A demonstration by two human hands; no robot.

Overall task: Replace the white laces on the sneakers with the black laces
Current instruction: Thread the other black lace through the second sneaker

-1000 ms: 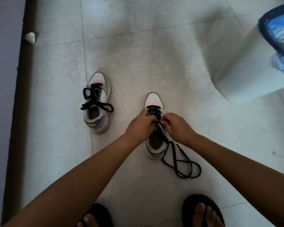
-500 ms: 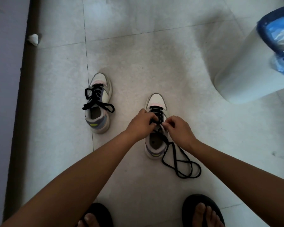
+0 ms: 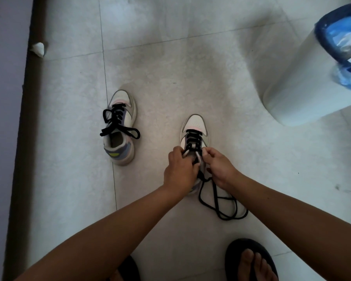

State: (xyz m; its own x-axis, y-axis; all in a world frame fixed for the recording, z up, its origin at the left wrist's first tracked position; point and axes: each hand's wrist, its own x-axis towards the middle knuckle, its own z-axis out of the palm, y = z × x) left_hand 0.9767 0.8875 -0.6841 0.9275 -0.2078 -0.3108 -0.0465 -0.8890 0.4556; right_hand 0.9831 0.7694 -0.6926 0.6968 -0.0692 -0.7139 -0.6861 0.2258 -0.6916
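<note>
Threading black flat lace (image 3: pixel 215 196) through white leather sneaker (image 3: pixel 195 126) at 12 o'clock: left hand (image 3: pixel 179 171) and right hand (image 3: pixel 221 169) pinch it; feed flat, tension evenly.

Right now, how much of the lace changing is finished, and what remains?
Done: the left sneaker carries a black lace through all its eyelets, ends loose. In hand: the right sneaker has black lace across its front rows; the left hand and right hand both pinch at its upper eyelets, and the spare lace lies looped on the floor. Left: the last eyelets and tying. No white lace is visible.
</note>
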